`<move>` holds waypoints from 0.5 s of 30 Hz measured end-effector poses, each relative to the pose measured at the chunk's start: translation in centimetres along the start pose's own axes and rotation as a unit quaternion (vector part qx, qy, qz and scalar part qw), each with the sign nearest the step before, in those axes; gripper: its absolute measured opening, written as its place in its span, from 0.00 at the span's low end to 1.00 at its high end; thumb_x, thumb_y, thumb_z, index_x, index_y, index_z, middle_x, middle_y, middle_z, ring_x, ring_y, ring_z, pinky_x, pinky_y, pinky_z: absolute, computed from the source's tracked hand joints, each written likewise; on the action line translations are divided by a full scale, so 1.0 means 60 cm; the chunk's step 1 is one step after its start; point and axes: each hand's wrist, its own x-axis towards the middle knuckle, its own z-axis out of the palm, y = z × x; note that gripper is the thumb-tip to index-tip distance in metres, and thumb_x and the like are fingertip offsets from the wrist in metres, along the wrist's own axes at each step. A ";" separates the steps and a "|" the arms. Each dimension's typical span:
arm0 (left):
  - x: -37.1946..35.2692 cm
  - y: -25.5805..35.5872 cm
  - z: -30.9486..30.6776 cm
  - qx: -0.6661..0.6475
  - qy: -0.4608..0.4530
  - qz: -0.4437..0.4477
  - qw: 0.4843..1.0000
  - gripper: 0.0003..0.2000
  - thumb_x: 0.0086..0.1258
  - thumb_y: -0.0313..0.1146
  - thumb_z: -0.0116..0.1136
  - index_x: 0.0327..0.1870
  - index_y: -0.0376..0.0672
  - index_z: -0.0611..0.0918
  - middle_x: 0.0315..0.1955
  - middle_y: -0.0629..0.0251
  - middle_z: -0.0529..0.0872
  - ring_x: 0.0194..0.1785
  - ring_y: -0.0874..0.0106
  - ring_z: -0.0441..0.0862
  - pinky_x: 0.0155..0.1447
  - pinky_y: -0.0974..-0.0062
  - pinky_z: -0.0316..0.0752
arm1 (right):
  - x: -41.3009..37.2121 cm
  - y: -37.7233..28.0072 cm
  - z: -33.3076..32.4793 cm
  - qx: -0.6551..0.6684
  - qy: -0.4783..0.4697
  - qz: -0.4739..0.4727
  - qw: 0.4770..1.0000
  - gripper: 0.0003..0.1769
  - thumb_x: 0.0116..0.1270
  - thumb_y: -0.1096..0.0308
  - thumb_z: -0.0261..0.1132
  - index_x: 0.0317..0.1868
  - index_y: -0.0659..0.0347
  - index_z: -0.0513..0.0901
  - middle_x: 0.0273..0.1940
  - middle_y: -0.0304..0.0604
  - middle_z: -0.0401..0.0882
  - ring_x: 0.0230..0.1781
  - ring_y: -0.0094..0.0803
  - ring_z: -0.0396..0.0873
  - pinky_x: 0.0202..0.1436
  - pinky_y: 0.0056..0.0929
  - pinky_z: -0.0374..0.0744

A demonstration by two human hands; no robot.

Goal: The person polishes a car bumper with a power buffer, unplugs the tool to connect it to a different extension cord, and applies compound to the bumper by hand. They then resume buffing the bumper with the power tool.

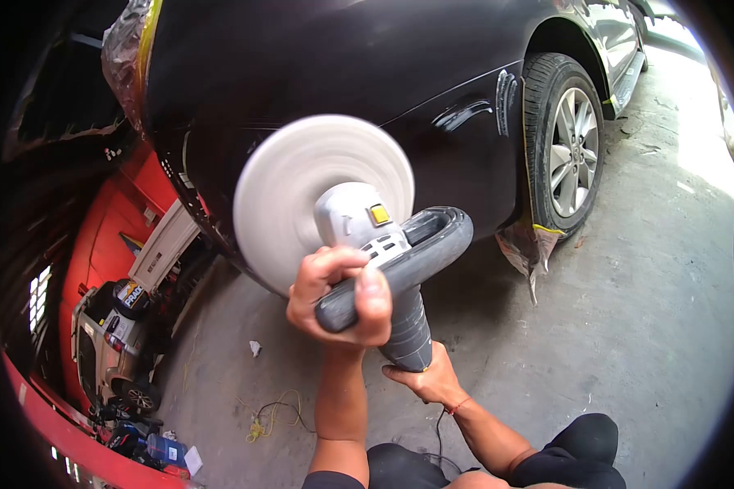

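Note:
A polisher [410, 326] with a large round white pad [261, 196] is held up in front of the black car bumper [457, 179]. The pad's face is smeared in rings, as if spinning, and it lies against or very near the panel. My left hand [342, 297] is closed around the loop handle [453, 232] near the polisher's head. Lower down, my right hand [432, 379], with a red string at the wrist, grips the rear end of the body. White streaks of paste [465, 114] mark the bumper beside the wheel arch.
The car's rear wheel [575, 151] stands at the right, with masking film [530, 248] hanging by it. More plastic film [126, 65] covers the upper left edge. A cord [440, 444] runs below my right hand. Yellow string [261, 425] lies on the concrete floor [628, 326]. Other vehicles stand at left.

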 end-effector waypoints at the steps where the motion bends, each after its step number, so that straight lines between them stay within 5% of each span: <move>1: 0.002 0.001 0.021 -0.002 -0.040 -0.022 0.999 0.09 0.59 0.29 0.56 0.38 0.35 0.79 0.18 0.72 0.76 0.20 0.85 0.70 0.28 0.84 0.65 | 0.000 0.001 -0.010 -0.001 0.008 -0.002 1.000 0.23 0.51 0.65 0.78 0.47 0.65 0.85 0.41 0.44 0.88 0.42 0.30 0.85 0.50 0.30 0.80; 10: 0.021 -0.014 0.189 -0.005 -0.135 0.023 0.990 0.03 0.60 0.25 0.61 0.34 0.38 0.81 0.22 0.68 0.83 0.25 0.81 0.79 0.32 0.80 0.73 | 0.005 -0.018 -0.116 0.102 0.068 0.036 0.992 0.12 0.50 0.69 0.77 0.29 0.65 0.83 0.25 0.36 0.81 0.24 0.23 0.77 0.33 0.26 0.77; 15: 0.008 -0.028 0.264 -0.046 -0.174 -0.052 0.982 0.04 0.60 0.28 0.62 0.33 0.40 0.82 0.19 0.66 0.81 0.22 0.76 0.78 0.31 0.74 0.74 | 0.002 -0.015 -0.138 0.149 0.095 0.055 0.983 0.11 0.51 0.69 0.76 0.29 0.64 0.82 0.23 0.37 0.80 0.22 0.23 0.76 0.30 0.27 0.77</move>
